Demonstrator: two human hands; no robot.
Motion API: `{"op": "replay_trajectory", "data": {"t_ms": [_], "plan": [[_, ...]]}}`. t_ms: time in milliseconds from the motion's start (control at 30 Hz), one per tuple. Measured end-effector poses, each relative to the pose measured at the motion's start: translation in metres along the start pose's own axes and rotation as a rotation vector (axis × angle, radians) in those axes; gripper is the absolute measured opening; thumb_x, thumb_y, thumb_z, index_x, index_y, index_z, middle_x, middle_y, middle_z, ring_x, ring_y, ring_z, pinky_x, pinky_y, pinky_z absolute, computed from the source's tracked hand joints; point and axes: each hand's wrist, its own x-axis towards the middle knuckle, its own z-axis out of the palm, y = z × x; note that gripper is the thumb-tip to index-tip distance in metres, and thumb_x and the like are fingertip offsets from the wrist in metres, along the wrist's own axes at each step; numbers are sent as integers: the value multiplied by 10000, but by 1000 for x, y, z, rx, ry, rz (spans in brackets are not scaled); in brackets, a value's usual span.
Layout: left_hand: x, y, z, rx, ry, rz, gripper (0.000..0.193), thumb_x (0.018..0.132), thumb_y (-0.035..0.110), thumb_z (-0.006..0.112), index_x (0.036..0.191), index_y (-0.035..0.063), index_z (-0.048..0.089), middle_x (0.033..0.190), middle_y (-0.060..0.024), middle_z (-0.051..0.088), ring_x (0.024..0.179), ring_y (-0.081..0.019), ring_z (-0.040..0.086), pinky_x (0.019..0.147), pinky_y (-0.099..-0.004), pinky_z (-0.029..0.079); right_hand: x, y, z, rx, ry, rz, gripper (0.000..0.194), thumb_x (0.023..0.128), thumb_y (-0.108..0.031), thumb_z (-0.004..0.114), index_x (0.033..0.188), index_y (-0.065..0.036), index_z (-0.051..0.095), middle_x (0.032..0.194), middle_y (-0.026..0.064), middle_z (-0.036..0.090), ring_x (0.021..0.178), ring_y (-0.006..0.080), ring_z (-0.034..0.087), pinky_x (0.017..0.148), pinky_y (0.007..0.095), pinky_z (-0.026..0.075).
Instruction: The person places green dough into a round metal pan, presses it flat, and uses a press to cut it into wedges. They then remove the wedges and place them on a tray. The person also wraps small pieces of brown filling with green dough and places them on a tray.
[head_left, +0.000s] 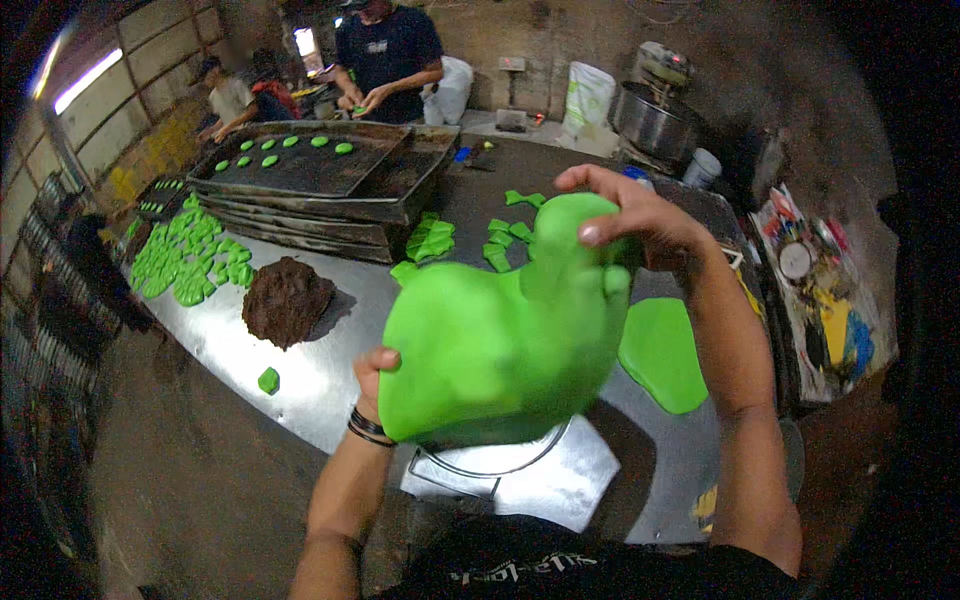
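Note:
A large, floppy sheet of bright green dough (457, 345) hangs in the air between both of my hands, blurred in places. My left hand (375, 382) grips its left edge, the thumb showing on top and the fingers hidden behind. With my right hand (645, 225) I pinch the upper right end, where the sheet folds over. Beneath it a thin dark ring and the shiny metal tabletop (352, 375) show. A second flat green sheet (664, 356) lies on the table below my right forearm.
A dark brown lump (287, 302) and many green pieces (187, 259) lie at the left. Stacked black trays (300, 176) carry green rounds. Green scraps (431, 238) sit beside them. Across the table stands a person (386, 56); a mixer (656, 112) is behind, a cluttered side table (825, 300) right.

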Motion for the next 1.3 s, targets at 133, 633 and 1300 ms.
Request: {"op": "replay_trajectory", "data": {"t_ms": [133, 633, 1300], "plan": [[49, 53, 53, 241, -72, -93, 752, 667, 225, 524, 1354, -37, 369, 1309, -235, 480, 1185, -377, 495, 1039, -493, 372, -15, 5, 3, -360, 134, -256, 813, 617, -66, 815, 1321, -51, 408, 1138, 55, 571, 1050, 149, 538, 933, 305, 434], [41, 88, -27, 12, -101, -215, 686, 690, 172, 540, 1304, -95, 391, 1243, -295, 502, 1069, -418, 562, 932, -514, 465, -52, 132, 29, 44, 591, -448, 610, 688, -56, 747, 1228, -105, 469, 1156, 43, 536, 1065, 168, 530, 956, 332, 424], [5, -14, -194, 1143, 568, -341, 519, 724, 8, 518, 1237, -37, 450, 1094, -202, 594, 993, -354, 605, 856, -439, 511, 2, 317, 65, -339, 730, 397, 550, 618, -100, 798, 1123, -6, 600, 952, 136, 669, 906, 269, 648, 803, 369, 518]]}}
